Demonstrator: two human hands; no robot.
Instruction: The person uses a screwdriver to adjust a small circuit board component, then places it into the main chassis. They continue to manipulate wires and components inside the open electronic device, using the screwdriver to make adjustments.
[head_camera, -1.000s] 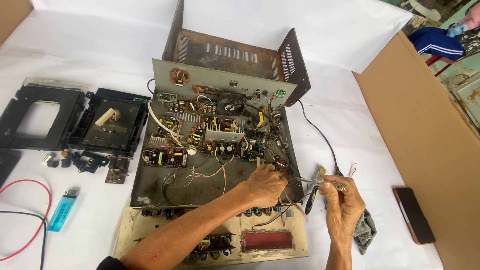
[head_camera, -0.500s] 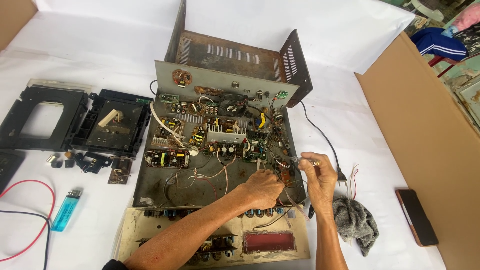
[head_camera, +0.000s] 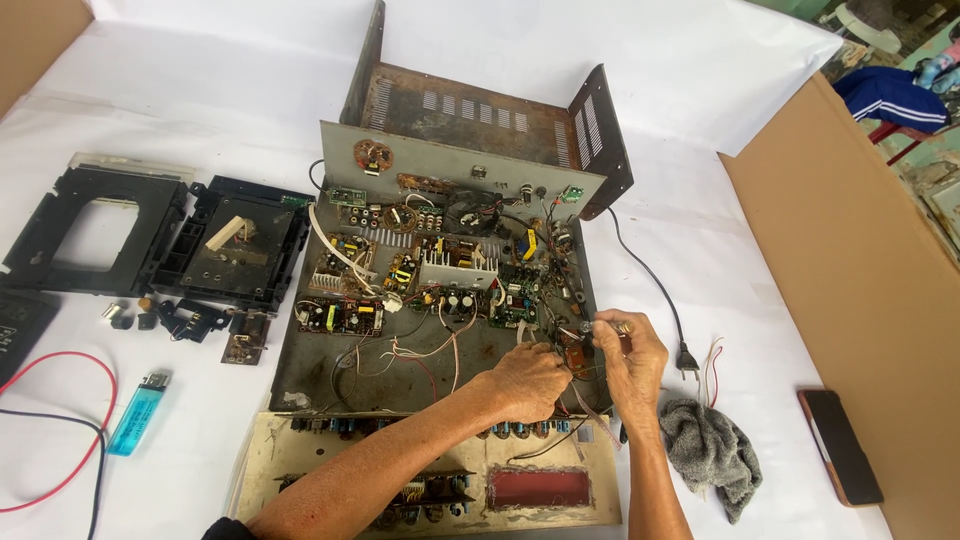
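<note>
An opened electronic chassis (head_camera: 330, 350) full of circuit boards and wires lies on a white cloth. My left hand (head_camera: 527, 382) is closed on a bunch of thin wires at the chassis's front right corner. My right hand (head_camera: 630, 352) pinches a small metal tool (head_camera: 600, 327) right beside it, its tip at a small brown board (head_camera: 577, 352) between the two hands. A beige front panel (head_camera: 290, 450) with knobs lies flat under my forearms.
Black plastic tray mechanism parts (head_camera: 150, 240) and small loose bits lie left of the chassis. A blue lighter (head_camera: 138, 412) and red and black leads (head_camera: 60, 430) sit at front left. A grey rag (head_camera: 712, 452), mains plug (head_camera: 688, 358), dark phone (head_camera: 840, 445) and cardboard sheet (head_camera: 860, 290) are on the right.
My right hand has moved left from beside the rag onto the chassis's right corner, bringing the tool next to my left hand. The left hand has stayed at the wires.
</note>
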